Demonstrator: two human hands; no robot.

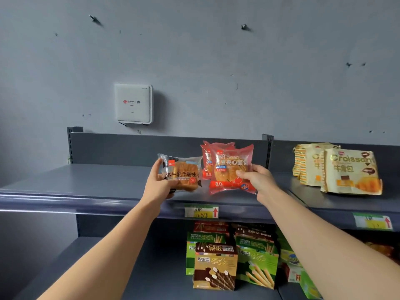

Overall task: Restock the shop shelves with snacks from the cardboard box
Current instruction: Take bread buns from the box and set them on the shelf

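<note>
A head-worn camera looks at a dark grey shop shelf against a grey wall. Two bare arms reach up from the bottom of the frame to its centre, each hand holding one snack pack over the top shelf (pixel 86 180).

The left hand (pixel 160 180) grips the left end of a clear toast pack (pixel 184 176), thumb on its front and fingers curled under it. The pack's long side runs left to right, its printed face toward the camera.

The right hand (pixel 257 180) pinches the right edge of a red bean bread pack (pixel 231 169), held upright and facing the camera. Its lower edge is near the shelf board; whether it touches cannot be told. Just behind it and slightly left stands a second red pack (pixel 205 161) of the same kind, partly covered by the one in hand.

The two held packs sit side by side, edges nearly meeting. The cardboard box is not in view.

The next move probably turns on this: the matching red pack lies straight behind the right hand's pack, so a short push back would line them up, while the shelf board open to the toast pack lies left of the left hand.

Croissant bags (pixel 350 172) stand at the right of the frame, well apart. Biscuit stick boxes (pixel 216 265) fill the lower shelf below.
</note>
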